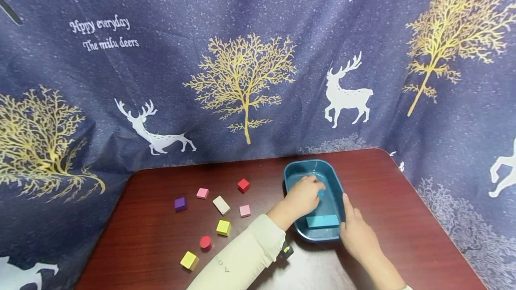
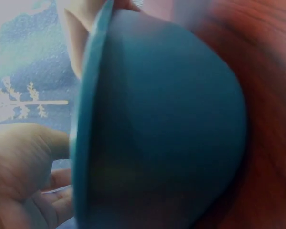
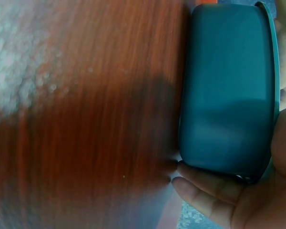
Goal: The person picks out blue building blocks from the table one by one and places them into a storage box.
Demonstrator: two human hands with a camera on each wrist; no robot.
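A dark blue tray (image 1: 332,194) stands on the right half of the table. My left hand (image 1: 305,195) reaches over its left rim, fingers bent inside around a small light blue block (image 1: 321,193), mostly hidden by the fingers. A long light blue block (image 1: 323,221) lies in the tray's near end. My right hand (image 1: 358,235) grips the tray's right side, thumb at the rim. In the right wrist view, that hand's fingers (image 3: 205,193) lie along the tray's outer wall (image 3: 229,90). The left wrist view shows mostly the tray's outside (image 2: 167,109).
Left of the tray lie loose blocks: a purple one (image 1: 180,204), two pink, a white one (image 1: 221,205), a red cube (image 1: 243,185), a red cylinder (image 1: 205,243), two yellow cubes. A small black object (image 1: 287,250) sits by the left sleeve. A patterned curtain hangs behind.
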